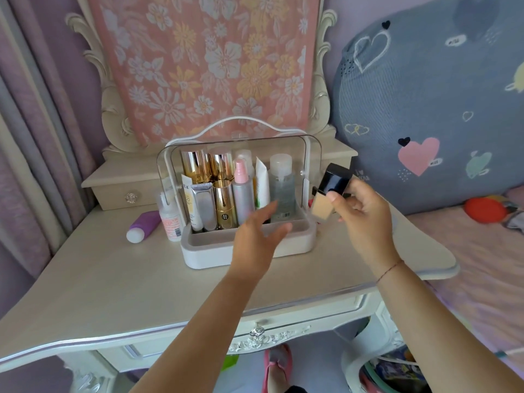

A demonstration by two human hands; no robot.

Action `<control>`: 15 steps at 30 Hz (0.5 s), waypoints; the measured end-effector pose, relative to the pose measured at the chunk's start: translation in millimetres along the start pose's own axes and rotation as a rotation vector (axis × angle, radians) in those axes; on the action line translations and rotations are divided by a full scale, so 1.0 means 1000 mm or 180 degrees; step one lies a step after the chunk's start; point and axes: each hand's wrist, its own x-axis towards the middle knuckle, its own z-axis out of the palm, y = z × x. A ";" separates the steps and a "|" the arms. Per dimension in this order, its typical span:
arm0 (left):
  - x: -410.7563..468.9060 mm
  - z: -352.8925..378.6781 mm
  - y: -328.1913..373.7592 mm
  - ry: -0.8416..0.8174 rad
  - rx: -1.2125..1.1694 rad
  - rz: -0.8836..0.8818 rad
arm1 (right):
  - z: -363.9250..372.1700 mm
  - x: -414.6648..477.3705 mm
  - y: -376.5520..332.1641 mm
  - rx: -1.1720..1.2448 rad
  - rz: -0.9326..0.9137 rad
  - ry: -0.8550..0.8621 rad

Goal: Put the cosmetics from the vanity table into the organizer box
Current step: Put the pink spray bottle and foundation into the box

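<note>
A white organizer box [215, 255] with a clear raised lid stands in the middle of the vanity table [113, 279]. Several bottles and tubes stand upright in its back part, gold, silver, pink-capped and clear. My right hand [361, 214] holds a beige foundation bottle [326, 207] with a black cap, tilted, just right of the box. My left hand [259, 232] hovers with spread fingers over the box's front tray, holding nothing. Left of the box a purple tube [143, 224] lies on the table and a small clear bottle [170, 217] stands beside it.
A cream drawer shelf [124, 184] runs behind the box under a floral cloth [204, 66]. A bed with a large blue cushion [431, 109] borders the table on the right. Curtains hang at the left.
</note>
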 end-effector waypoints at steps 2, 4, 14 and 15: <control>0.008 0.006 0.008 -0.0394 -0.0405 -0.0064 | -0.004 -0.005 0.004 0.0111 0.0055 -0.0097; 0.011 0.012 0.012 -0.0649 -0.0724 -0.0067 | -0.003 -0.013 0.007 0.0240 0.0107 -0.0256; 0.034 0.025 0.003 0.0048 -0.1035 -0.0379 | 0.026 -0.008 0.031 0.0273 0.0612 -0.0085; 0.039 0.026 0.003 0.0122 -0.0956 -0.0440 | 0.026 -0.011 0.036 0.0149 0.0629 0.0060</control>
